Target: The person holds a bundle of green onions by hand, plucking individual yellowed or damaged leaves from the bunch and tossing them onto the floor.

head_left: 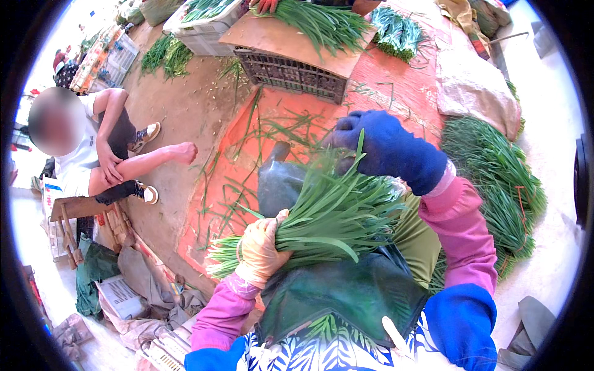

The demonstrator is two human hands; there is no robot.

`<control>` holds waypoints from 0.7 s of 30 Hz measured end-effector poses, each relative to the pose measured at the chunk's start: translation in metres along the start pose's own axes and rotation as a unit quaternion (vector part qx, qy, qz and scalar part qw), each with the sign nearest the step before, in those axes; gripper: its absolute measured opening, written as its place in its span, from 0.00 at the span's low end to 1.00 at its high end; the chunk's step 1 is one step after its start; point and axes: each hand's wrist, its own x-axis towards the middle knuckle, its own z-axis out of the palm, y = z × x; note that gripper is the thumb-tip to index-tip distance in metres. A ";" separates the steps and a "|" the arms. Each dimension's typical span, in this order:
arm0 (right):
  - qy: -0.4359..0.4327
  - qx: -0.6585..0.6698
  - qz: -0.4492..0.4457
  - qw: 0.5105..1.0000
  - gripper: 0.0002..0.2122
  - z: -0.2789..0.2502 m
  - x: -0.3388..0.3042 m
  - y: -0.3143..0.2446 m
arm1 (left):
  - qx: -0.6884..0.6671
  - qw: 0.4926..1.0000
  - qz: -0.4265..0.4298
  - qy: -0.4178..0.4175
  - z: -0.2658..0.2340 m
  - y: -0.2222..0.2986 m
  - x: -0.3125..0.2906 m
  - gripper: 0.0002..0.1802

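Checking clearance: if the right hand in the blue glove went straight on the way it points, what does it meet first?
Probably the loose green leaves on the orange mat, left of the right hand. Depth is unclear; it may pass above them.

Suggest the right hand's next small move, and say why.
Perhaps pluck the upright leaf with the blue-gloved right hand: it juts above the bunch of garlic chives, close to that hand, while the left hand grips the bunch near its pale stem ends.
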 end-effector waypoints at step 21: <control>0.334 0.377 0.411 0.760 0.17 0.001 -0.143 0.062 | -0.510 0.820 -0.203 -0.162 -0.027 -0.049 0.024 0.21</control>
